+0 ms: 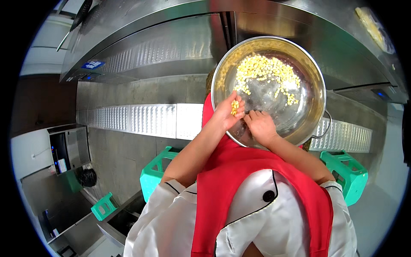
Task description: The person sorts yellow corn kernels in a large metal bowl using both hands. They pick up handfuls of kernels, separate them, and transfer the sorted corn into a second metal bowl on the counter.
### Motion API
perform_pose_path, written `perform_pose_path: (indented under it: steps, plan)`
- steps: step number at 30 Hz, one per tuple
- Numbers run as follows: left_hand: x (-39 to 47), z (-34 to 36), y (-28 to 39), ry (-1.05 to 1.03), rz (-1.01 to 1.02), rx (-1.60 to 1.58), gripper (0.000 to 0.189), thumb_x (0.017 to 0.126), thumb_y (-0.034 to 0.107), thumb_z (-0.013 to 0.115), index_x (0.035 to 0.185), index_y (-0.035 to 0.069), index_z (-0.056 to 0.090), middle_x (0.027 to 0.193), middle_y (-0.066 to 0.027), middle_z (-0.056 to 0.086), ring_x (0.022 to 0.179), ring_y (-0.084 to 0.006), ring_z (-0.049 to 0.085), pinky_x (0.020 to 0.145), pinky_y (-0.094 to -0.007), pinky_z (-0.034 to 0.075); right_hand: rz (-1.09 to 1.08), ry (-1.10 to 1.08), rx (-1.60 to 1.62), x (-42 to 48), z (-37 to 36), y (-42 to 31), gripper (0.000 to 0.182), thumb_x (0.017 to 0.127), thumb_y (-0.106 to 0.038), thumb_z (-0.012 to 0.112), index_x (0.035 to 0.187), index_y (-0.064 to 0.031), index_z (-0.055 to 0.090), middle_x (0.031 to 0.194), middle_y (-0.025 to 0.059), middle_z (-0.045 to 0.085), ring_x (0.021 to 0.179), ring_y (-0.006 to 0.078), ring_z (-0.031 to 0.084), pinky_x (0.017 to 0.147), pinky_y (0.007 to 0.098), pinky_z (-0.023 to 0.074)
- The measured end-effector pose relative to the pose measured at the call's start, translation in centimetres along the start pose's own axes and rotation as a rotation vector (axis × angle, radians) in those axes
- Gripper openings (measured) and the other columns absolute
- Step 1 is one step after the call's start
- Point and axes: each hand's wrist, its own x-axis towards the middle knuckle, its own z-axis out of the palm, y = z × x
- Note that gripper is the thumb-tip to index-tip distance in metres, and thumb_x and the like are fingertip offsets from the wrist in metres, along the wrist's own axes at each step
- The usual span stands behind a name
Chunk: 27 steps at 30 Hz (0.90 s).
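A large round stainless steel basin (301,125) with a ring handle rests on my lap over a red apron (212,208). Loose yellow corn kernels (257,66) lie in an arc across its far side and right part. My left hand (228,110) is over the basin's near left rim, palm up, with a small pile of corn kernels (235,107) cupped in it. Beside it, my right hand (261,126) reaches over the near rim with its fingers bent down toward the basin's inside; its fingertips are close to my left hand. Whether it holds anything is hidden.
Green plastic stools (151,173) stand at the left, with another (354,175) at the right. Stainless steel counters (144,41) run ahead. A clear plastic bag (374,30) lies on the far right counter, and a perforated skimmer (78,19) at the upper left.
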Motion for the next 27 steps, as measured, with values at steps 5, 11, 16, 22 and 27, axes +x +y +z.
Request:
perform_pose_path:
  steps: [5, 11, 16, 22, 27]
  plan:
    - [0.2, 0.1, -0.2, 0.018, -0.009, 0.004, 0.035, 0.104, 0.038, 0.043, 0.083, 0.01, 0.047, 0.073, -0.0044, 0.047, 0.054, -0.0133, 0.037, 0.047, -0.0258, 0.031, 0.026, -0.004, -0.03, -0.1, 0.3, -0.1, 0.005, 0.078, -0.015, 0.057, 0.081, -0.0104, 0.059, 0.078, 0.006, 0.059, 0.078, 0.0214, 0.062, 0.072, 0.034, 0.0471]
    - [0.4, -0.2, -0.4, 0.063, -0.027, -0.007, 0.035, 0.104, 0.037, 0.044, 0.084, 0.01, 0.048, 0.072, -0.0056, 0.047, 0.055, -0.014, 0.039, 0.047, -0.0263, 0.031, 0.085, 0.021, 0.067, -0.4, 0.2, 0.5, 0.006, 0.079, -0.014, 0.057, 0.081, -0.0084, 0.058, 0.079, 0.0086, 0.06, 0.078, 0.025, 0.063, 0.068, 0.0367, 0.049]
    - [0.2, 0.0, -1.0, 0.119, -0.032, 0.07, 0.037, 0.104, 0.039, 0.043, 0.085, 0.009, 0.051, 0.073, -0.0065, 0.051, 0.057, -0.0151, 0.043, 0.049, -0.0266, 0.034, 0.414, 0.14, 0.433, -0.3, -3.1, 1.2, 0.009, 0.078, -0.007, 0.061, 0.087, -0.0067, 0.058, 0.081, 0.0122, 0.061, 0.075, 0.0317, 0.064, 0.064, 0.0434, 0.0508]
    - [0.6, 1.3, -3.5, 0.239, -0.072, 0.132, 0.033, 0.104, 0.037, 0.044, 0.095, 0.01, 0.06, 0.083, -0.0064, 0.063, 0.066, -0.016, 0.055, 0.058, -0.0286, 0.045, 0.217, 0.134, 0.623, 1.3, -6.2, 1.2, 0.012, 0.082, -0.01, 0.066, 0.093, -0.008, 0.061, 0.089, 0.0099, 0.062, 0.081, 0.0311, 0.064, 0.068, 0.0425, 0.0515]
    - [1.0, -0.7, -3.1, -0.025, -0.169, 0.062, 0.031, 0.102, 0.037, 0.049, 0.086, 0.011, 0.054, 0.073, -0.0037, 0.051, 0.056, -0.0126, 0.043, 0.044, -0.0225, 0.031, 0.269, 0.199, 0.145, 2.4, -4.8, 6.4, 0.006, 0.08, -0.009, 0.061, 0.085, -0.0052, 0.063, 0.086, 0.0101, 0.06, 0.082, 0.0287, 0.063, 0.072, 0.04, 0.0502]
